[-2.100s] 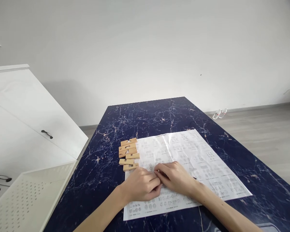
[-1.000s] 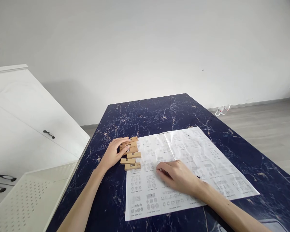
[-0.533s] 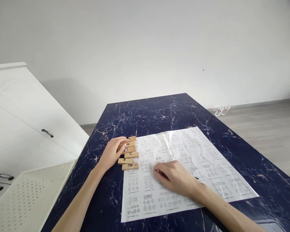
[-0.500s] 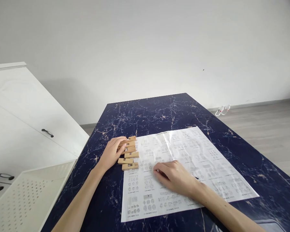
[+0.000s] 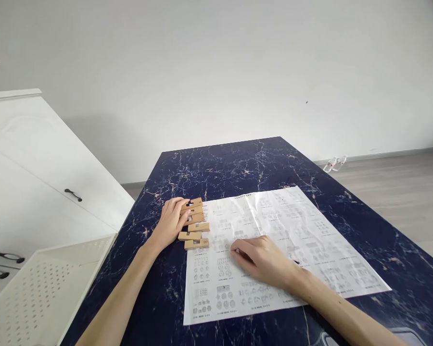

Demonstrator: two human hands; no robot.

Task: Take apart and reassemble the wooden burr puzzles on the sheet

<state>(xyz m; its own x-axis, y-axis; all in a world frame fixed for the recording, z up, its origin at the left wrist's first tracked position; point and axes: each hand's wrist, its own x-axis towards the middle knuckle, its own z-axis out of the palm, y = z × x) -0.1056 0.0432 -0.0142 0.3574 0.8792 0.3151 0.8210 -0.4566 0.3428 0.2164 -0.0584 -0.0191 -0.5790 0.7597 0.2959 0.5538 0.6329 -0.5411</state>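
My left hand (image 5: pixel 171 222) rests at the paper's upper left corner. Its thumb and fingers curve round the left end of a notched wooden block (image 5: pixel 197 202) at the top of a row. More wooden blocks (image 5: pixel 197 219) lie right under it, partly covered by the thumb. Closer to me are several separate notched blocks (image 5: pixel 199 227), one marked with a dark symbol. My right hand (image 5: pixel 261 259) lies on a large printed sheet (image 5: pixel 216 300), fingers curled in and thumb near the index finger, with nothing visible in them. A small dark object (image 5: pixel 296 262) shows beside the right wrist.
The creased sheet lies on a dark blue marbled table (image 5: pixel 216 168). At the lower right edge, a grey rounded object (image 5: pixel 400 336) is partly under my forearm. A white cabinet (image 5: pixel 50 158) and perforated cream panel (image 5: pixel 32 288) stand left; clear bottles (image 5: pixel 335 164) are on the floor.
The view has shifted slightly. Under my left hand, the top blocks have moved a little and more of the uppermost one shows. My right hand stays in place on the sheet.
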